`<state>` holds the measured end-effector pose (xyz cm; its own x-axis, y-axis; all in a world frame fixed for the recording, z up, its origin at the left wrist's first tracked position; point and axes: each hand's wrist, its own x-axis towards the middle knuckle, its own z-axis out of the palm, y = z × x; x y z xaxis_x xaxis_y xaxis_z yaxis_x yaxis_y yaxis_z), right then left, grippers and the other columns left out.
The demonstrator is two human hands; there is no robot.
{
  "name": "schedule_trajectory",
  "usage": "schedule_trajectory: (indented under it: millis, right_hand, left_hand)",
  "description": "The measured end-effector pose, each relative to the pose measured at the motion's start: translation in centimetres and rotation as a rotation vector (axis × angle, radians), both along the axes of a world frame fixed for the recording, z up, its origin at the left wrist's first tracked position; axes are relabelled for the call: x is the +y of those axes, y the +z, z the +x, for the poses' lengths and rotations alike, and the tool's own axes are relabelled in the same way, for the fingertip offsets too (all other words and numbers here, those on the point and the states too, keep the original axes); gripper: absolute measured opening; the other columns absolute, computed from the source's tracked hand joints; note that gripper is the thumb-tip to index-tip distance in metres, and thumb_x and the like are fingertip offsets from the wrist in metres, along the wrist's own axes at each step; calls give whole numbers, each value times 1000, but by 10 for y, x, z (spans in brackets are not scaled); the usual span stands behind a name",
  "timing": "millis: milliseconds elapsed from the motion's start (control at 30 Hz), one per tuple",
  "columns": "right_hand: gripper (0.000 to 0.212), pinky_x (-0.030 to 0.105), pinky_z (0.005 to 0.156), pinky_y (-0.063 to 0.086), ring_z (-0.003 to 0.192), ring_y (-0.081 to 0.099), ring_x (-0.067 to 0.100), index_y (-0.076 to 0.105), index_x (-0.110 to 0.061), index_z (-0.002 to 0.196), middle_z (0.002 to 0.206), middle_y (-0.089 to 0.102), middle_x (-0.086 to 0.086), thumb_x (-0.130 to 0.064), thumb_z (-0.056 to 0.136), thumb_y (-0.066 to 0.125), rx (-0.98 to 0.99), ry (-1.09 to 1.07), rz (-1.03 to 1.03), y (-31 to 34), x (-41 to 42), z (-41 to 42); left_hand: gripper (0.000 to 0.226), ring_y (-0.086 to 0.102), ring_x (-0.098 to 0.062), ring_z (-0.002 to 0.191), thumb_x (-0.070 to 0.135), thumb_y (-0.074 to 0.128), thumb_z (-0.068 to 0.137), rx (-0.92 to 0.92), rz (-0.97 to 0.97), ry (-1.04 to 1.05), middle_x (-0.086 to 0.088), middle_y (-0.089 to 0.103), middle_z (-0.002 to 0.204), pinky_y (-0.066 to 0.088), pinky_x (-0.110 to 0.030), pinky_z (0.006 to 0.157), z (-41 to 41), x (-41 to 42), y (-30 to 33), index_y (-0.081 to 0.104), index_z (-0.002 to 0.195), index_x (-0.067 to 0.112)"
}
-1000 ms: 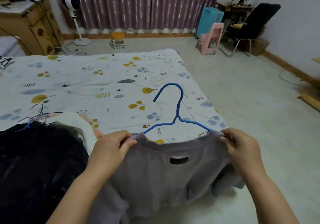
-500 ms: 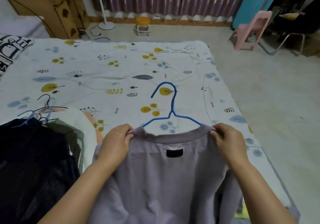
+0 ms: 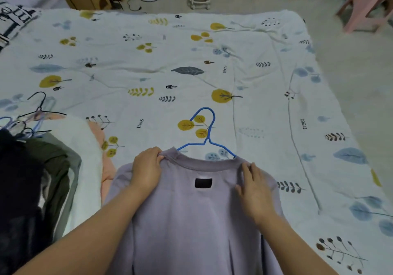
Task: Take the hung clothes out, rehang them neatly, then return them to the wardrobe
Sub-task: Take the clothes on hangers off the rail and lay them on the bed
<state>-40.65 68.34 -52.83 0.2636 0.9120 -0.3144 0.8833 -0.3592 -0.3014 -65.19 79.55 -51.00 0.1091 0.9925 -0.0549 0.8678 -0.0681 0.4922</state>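
Lilac top (image 3: 191, 221) on blue hanger (image 3: 209, 138), left hand (image 3: 146, 168) pinching collar, right hand (image 3: 255, 189) flat on shoulder

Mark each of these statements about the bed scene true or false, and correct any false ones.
1. The blue hanger sits inside the neck of the lilac top. True.
2. The left hand grips the top's shoulder. True.
3. The right hand holds the hanger's hook. False: it lies flat on the top's other shoulder, fingers straight.
4. The top lies on the floor. False: it lies on the patterned bedsheet.
5. A pile of clothes with hangers lies to the left of the top. True.
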Motion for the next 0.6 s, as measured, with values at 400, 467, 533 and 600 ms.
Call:
schedule_trajectory:
  millis: [400, 467, 533, 600]
  right_hand:
    - [62, 44, 116, 6, 146, -4, 25, 2, -19, 150, 158, -10, 6, -43, 99, 25, -65, 53, -202, -73, 10, -6]
    - [62, 44, 116, 5, 146, -7, 25, -1, -20, 150, 158, -13, 6, -43, 99, 26, -81, 64, -212, -77, 9, -5]
    - [63, 44, 116, 2, 145, -9, 25, -5, -20, 150, 157, -16, 6, -43, 99, 24, -94, 74, -227, -78, 8, -5]
    - [62, 44, 116, 1, 145, -10, 26, -6, -19, 150, 157, -17, 7, -41, 100, 24, -95, 78, -241, -75, 8, -6]
  left_hand:
    - [65, 0, -24, 145, 48, 34, 94, 533, -206, -61, -5, 3, 157, 1, -52, 113, 6, -54, -90, 11, 149, 23]
    - [66, -5, -26, 145, 52, 26, 95, 570, -349, -127, -2, -6, 158, 1, -52, 114, 3, -66, -101, -1, 149, 26]
    - [65, -6, -26, 145, 54, 24, 95, 559, -433, -162, 0, -10, 157, 4, -50, 114, -1, -65, -106, -5, 148, 29]
    - [66, -7, -26, 144, 53, 26, 95, 534, -510, -174, 1, -12, 157, 3, -51, 114, -1, -57, -105, -5, 148, 29]
